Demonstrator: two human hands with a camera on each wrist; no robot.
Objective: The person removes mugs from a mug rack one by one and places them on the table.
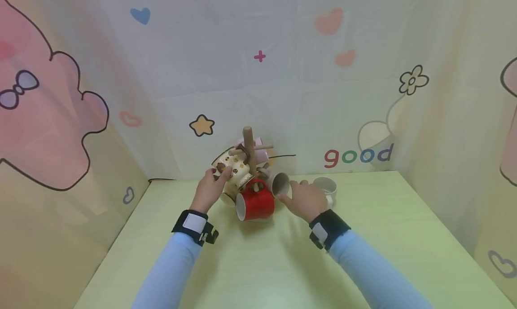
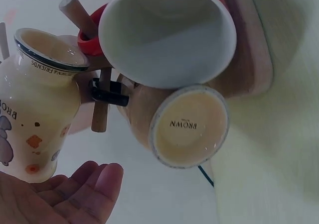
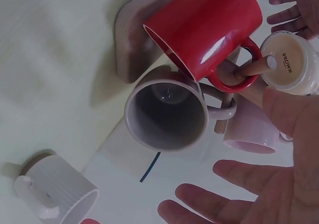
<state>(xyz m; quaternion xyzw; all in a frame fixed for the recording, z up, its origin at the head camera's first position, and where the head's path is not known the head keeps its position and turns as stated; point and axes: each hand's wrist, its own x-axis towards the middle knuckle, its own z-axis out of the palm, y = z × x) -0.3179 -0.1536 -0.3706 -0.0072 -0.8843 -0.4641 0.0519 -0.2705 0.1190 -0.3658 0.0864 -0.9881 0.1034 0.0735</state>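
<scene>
A wooden mug tree (image 1: 249, 154) carries several mugs. My left hand (image 1: 210, 190) is at the cream patterned mug (image 1: 235, 167) on the upper left peg; its fingers look extended in the left wrist view, near the mug's lower end. Below that hangs another mug (image 2: 192, 129) with BROWN printed on its base. At the front is a red mug (image 1: 258, 204), its handle looped over a peg. My right hand (image 1: 307, 201), fingers spread, is beside a grey mug (image 3: 167, 112) hanging on the right. Behind them hangs a pale pink mug (image 3: 251, 127).
A white ribbed mug (image 3: 62, 189) stands on the pale green table (image 1: 250, 264), to the right of the tree and just beyond my right hand. The tree's wooden base (image 3: 132, 40) rests near the curtain (image 1: 242, 89) at the table's back edge.
</scene>
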